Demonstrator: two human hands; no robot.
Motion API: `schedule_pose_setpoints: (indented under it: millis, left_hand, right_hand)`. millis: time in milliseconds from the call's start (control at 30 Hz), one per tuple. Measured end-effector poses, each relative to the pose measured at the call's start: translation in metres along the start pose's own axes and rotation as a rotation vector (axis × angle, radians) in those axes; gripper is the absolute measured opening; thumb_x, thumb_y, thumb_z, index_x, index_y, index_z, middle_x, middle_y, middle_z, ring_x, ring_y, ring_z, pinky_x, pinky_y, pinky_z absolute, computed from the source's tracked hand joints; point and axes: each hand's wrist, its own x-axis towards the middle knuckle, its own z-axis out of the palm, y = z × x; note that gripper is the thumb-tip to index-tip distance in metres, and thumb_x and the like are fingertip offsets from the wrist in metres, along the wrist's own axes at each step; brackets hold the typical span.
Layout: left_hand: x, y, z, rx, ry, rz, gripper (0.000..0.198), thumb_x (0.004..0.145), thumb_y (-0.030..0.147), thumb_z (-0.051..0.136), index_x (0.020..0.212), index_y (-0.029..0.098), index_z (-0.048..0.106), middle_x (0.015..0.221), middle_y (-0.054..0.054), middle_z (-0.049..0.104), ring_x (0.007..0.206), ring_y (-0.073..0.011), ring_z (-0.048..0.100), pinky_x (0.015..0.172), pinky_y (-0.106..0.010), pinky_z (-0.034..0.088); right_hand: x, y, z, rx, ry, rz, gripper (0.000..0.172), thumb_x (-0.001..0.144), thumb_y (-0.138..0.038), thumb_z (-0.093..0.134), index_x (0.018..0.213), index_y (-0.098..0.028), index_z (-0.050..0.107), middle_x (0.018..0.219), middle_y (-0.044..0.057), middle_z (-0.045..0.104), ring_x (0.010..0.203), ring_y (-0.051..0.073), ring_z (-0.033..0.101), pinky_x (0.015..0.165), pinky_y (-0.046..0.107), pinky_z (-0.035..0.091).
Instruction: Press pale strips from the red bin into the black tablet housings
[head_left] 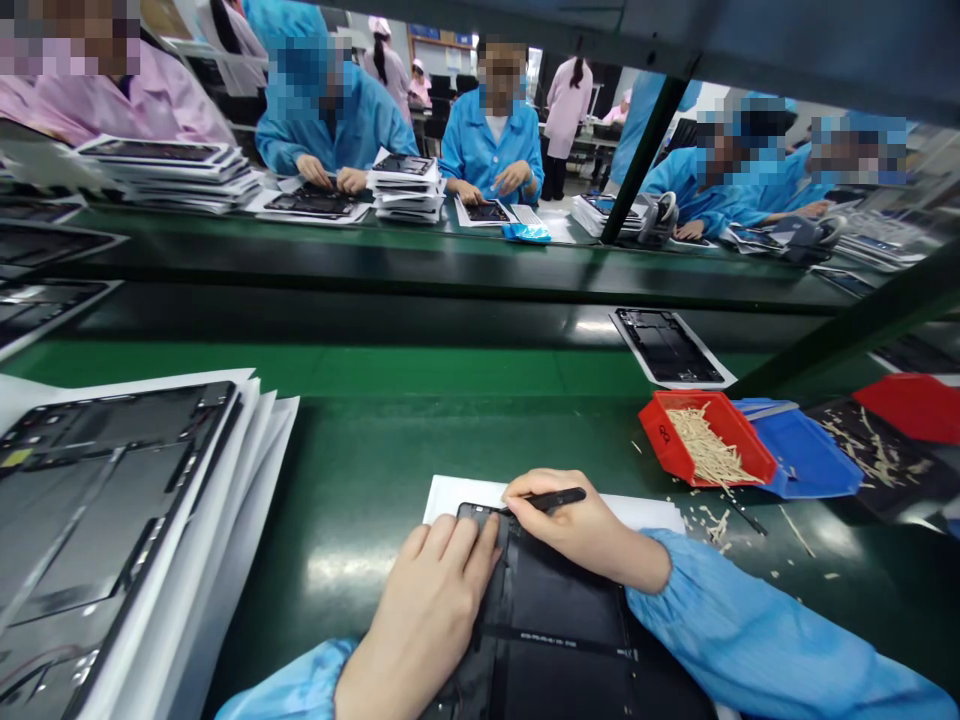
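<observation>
A black tablet housing (555, 620) lies on a white sheet (457, 495) at the near edge of the green bench. My left hand (431, 600) rests on its left side, fingers together and pressed flat against the frame. My right hand (577, 525) is closed round black tweezers (551, 498), whose tip touches the housing's top edge.
A stack of housings on white sheets (112, 530) fills the near left. At the right stand a red tray of small pale strips (705, 440), a blue tray (806, 455) and another red tray (911, 405). One housing (667, 345) lies on the conveyor. Several workers sit opposite.
</observation>
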Motion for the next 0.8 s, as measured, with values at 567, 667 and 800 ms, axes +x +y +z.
schedule_pose_setpoints:
  millis: [567,667,800]
  left_hand:
    - [0.003,0.002,-0.006,0.074,-0.073,-0.004,0.045,0.085,0.016,0.052,0.130,0.012,0.047,0.096,-0.006,0.056,0.084,-0.0221,0.046,0.069,-0.037,0.036]
    - [0.005,0.000,-0.008,0.061,-0.069,-0.009,0.043,0.086,0.017,0.052,0.129,0.014,0.049,0.095,-0.006,0.057,0.084,-0.0222,0.047,0.068,-0.037,0.037]
    - [0.007,-0.002,-0.009,0.024,-0.012,-0.025,0.037,0.089,0.021,0.051,0.125,0.016,0.054,0.094,-0.006,0.059,0.084,-0.0228,0.048,0.068,-0.037,0.038]
  right_hand:
    - [-0.014,-0.005,0.010,-0.035,0.040,-0.129,0.011,0.088,-0.016,0.054,0.085,-0.016,0.065,0.079,0.004,0.067,0.073,0.013,0.060,0.069,0.024,0.045]
    - [-0.013,-0.007,0.009,-0.089,0.072,-0.117,0.013,0.087,-0.016,0.055,0.078,-0.016,0.064,0.074,0.003,0.066,0.068,0.013,0.059,0.067,0.025,0.044]
    - [-0.014,-0.005,0.001,-0.165,0.174,-0.070,0.018,0.085,-0.016,0.055,0.069,-0.017,0.062,0.067,0.001,0.064,0.062,0.012,0.058,0.062,0.023,0.042]
